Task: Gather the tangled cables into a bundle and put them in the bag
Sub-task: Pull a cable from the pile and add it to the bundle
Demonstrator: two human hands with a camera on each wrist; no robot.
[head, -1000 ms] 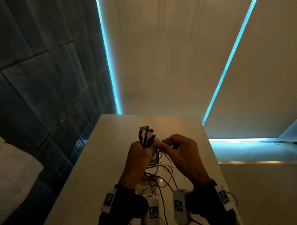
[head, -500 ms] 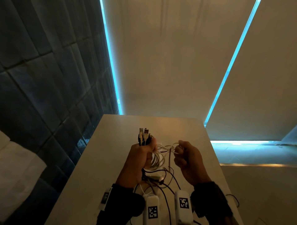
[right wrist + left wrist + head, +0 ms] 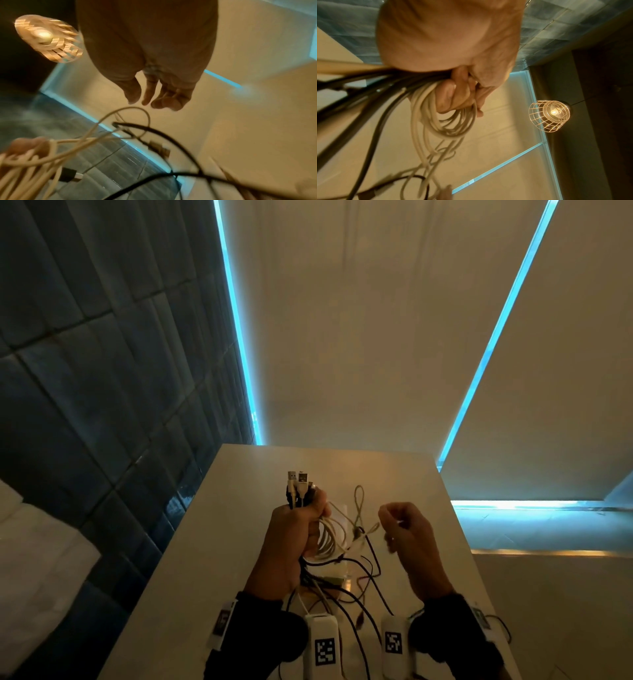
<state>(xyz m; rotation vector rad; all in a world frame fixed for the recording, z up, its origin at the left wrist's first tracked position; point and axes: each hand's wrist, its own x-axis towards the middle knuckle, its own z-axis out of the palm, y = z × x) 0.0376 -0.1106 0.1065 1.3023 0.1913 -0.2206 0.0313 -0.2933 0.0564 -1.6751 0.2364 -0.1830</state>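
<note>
Cables [image 3: 327,537] bunched in left hand [image 3: 291,539] grip above surface [image 3: 212,542], USB plugs [image 3: 297,479] up | right hand [image 3: 407,535] loosely curled, holding nothing | square-code tags [image 3: 324,651] on wrists, no readable lettering

Your cables [image 3: 329,537] look like smooth plastic-sheathed cord — pale, matt loops and glossier black runs [image 3: 173,140]; their plugs [image 3: 297,478] show bright metal tips. The desk [image 3: 219,542] under them is a smooth, matt pale surface. The tiles [image 3: 102,405] beside you look glazed — faintly shiny. The lamp [image 3: 549,116] wears a wire-metal cage.
</note>
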